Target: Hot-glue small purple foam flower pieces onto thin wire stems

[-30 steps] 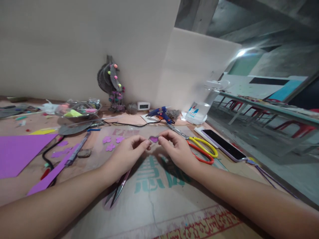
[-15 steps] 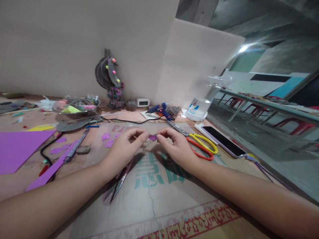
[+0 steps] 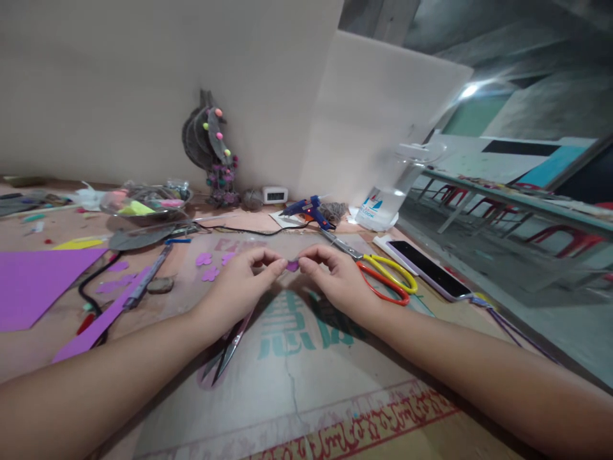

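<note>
A small purple piece (image 3: 292,265) is pinched between my two hands above the middle of the table. My left hand (image 3: 249,275) grips its left edge with thumb and forefinger, and my right hand (image 3: 330,275) has its right edge the same way. Small snips (image 3: 230,348) lie partly under my left wrist, blades toward me. Purple flower cutouts (image 3: 209,274) rest just left of my left hand. Scissors with red and yellow handles (image 3: 383,275) lie beside my right hand.
Purple sheet (image 3: 43,284), pen (image 3: 151,278) and stone (image 3: 160,285) are at left. Farther back stand a bowl of scraps (image 3: 143,203), grey decorated ornament (image 3: 205,140), white clock (image 3: 275,195), blue glue gun (image 3: 309,209) and clear jug (image 3: 383,198). A phone (image 3: 431,271) lies right.
The purple piece has turned slightly between my fingertips. Both hands stay in nearly the same place, and the view has shifted a little.
</note>
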`<state>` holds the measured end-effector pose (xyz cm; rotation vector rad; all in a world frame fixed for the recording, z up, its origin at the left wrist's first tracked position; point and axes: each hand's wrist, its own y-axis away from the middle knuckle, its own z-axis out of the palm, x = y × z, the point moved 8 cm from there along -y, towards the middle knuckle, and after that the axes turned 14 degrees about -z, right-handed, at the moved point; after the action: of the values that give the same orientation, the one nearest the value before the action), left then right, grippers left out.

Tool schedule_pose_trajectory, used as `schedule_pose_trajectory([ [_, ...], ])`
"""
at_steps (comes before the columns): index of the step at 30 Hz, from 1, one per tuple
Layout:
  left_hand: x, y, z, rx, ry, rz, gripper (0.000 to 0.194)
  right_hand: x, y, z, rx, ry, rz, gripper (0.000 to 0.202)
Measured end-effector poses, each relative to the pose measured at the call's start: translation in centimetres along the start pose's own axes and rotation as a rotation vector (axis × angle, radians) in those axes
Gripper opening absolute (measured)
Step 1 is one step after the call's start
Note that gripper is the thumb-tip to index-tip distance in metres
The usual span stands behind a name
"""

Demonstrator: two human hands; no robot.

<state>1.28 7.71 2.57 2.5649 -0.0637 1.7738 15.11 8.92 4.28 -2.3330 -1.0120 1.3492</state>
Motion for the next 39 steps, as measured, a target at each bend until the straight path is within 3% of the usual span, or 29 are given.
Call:
schedule_pose_trajectory([
  [7, -0.5, -0.7, 0.1, -0.006, 0.083, 0.026, 0.03, -0.3, -0.1, 0.0, -0.002, 0.022, -0.028, 0.011],
  [19, -0.2, 0.0, 0.4, -0.033, -0.054, -0.025, 0.02, -0.5, -0.1, 0.7, -0.086, 0.028, -0.021, 0.015],
  [25, -0.4, -0.3, 0.3, -0.012, 0.005, 0.024, 0.024, -0.5, -0.1, 0.6, -0.057, 0.042, -0.03, 0.015],
  [29, -0.4, -0.2, 0.8, -0.08, 0.14, 0.023, 0.035, -0.5, -0.1, 0.3, -0.024, 0.038, -0.048, 0.015],
  [31, -0.4, -0.1, 0.3, -0.031, 0.207, -0.004, 0.037, -0.3, -0.1, 0.2, -0.013, 0.036, -0.037, 0.014],
  [35, -0.8, 0.1, -2.4, 0.266, 0.254, -0.067, 0.03, -0.1, 0.0, 0.2, -0.01, 0.028, -0.011, 0.014],
  [37, -1.3, -0.2, -2.8, 0.288, 0.285, -0.092, 0.024, 0.0, 0.0, 0.2, -0.009, 0.021, -0.002, 0.014],
  [39, -1.8, -0.6, -2.4, 0.232, 0.312, -0.109, 0.02, 0.1, 0.0, 0.2, 0.0, 0.008, 0.011, 0.014],
])
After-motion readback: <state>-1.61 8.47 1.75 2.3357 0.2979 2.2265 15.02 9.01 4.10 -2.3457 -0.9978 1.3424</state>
